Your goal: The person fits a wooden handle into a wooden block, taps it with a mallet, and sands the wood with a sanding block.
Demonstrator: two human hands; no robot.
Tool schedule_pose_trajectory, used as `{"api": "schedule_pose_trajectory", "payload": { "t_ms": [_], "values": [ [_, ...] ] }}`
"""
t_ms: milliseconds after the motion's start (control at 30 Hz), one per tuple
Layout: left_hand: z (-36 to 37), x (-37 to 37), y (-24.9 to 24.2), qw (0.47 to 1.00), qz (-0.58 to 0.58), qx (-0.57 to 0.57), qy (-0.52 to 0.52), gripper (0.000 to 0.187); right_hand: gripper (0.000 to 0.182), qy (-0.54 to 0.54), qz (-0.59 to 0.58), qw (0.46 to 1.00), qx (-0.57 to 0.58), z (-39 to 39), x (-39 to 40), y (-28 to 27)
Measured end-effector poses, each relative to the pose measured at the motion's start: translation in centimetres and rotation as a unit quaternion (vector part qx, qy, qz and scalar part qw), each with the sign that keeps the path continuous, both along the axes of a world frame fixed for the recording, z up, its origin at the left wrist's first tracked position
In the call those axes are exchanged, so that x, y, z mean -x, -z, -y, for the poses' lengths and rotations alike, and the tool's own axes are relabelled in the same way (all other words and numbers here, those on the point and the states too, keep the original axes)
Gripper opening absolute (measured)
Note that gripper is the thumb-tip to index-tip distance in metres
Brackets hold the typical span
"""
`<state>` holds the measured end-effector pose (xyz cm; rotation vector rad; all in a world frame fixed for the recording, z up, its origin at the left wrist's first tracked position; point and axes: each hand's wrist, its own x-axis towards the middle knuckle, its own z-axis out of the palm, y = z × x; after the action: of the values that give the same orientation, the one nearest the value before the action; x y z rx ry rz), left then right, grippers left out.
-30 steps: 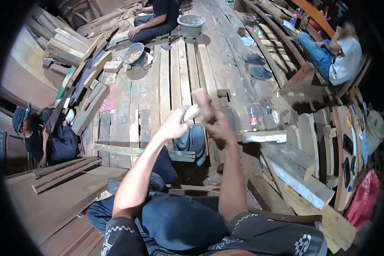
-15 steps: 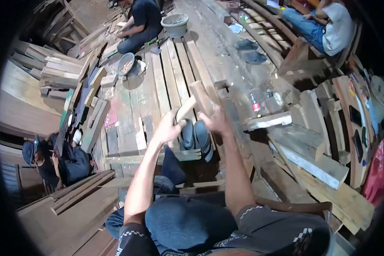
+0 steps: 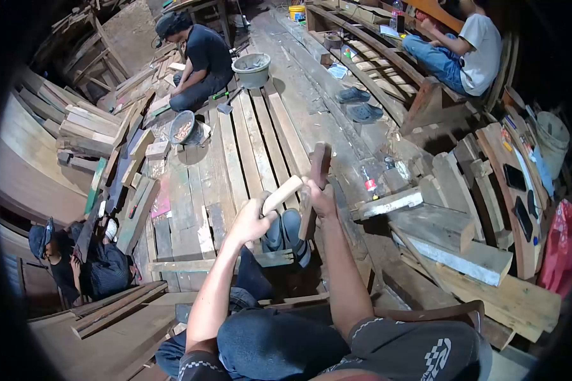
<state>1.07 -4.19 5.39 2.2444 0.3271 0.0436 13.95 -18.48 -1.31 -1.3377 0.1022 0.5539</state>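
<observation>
My left hand [image 3: 251,223] is closed round a short pale wooden block [image 3: 282,194], which points up and to the right. In my right hand [image 3: 321,199] is a longer brown wooden piece [image 3: 320,164], held steeply, with its lower end reaching below the fingers. The tip of the pale block comes right up to the right-hand fingers. Under both hands, a pair of dark sandals [image 3: 296,238] shows on the plank floor, partly covered by the left hand and the brown piece.
Ahead, a person in dark clothes [image 3: 206,63] sits beside a grey bucket [image 3: 251,75] and a basin [image 3: 183,132]. Another person [image 3: 480,54] sits at upper right, a third [image 3: 86,254] at left. Stacked timber [image 3: 454,251] lies right, near a red-labelled bottle [image 3: 370,185] and phones [image 3: 515,178].
The brown piece in my right hand has turned, now showing a darker, narrower side and hanging below the fist. The pale block has shifted slightly downward. My view has tilted up a little.
</observation>
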Motion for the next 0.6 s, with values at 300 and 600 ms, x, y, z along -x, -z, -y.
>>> {"api": "schedule_pose_trajectory", "payload": {
  "t_ms": [300, 600],
  "values": [
    [0.4, 0.0, 2.4, 0.999, 0.025, -0.024, 0.036, 0.038, 0.024, 0.048, 0.152, 0.986, -0.054, -1.2, 0.7, 4.4],
    [-1.6, 0.7, 5.9, 0.995, 0.023, -0.092, 0.03, 0.053, 0.027, 0.081, 0.158, 0.984, 0.032, -2.8, 0.0, 7.1]
  ]
}}
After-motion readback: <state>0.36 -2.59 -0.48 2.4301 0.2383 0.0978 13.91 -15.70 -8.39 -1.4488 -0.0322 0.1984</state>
